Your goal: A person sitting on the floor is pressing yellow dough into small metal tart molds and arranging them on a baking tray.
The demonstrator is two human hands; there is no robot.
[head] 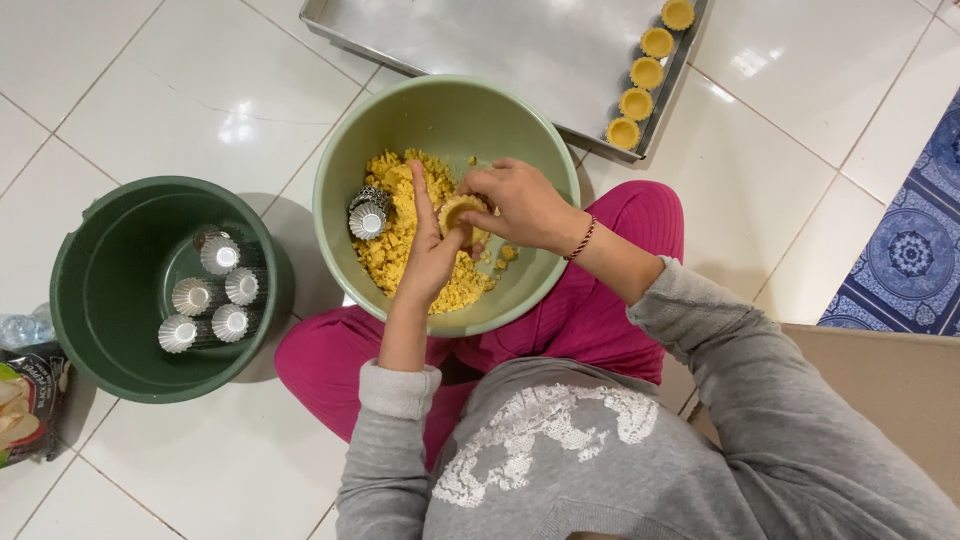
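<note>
We see a small round tart mould (460, 211), packed with yellow dough, held over the pale green bowl (335, 170). Left hand (432, 255) cups it beneath; right hand (520, 203) presses fingers into it. 5 filled shells (647, 72) line the metal tray (480, 40).

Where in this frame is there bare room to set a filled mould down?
Most of the metal tray is bare, left of the five filled tart shells lined along its right edge. White floor tile between the dark green bucket and tray is free. The light green bowl is crowded: dough, both hands.
</note>
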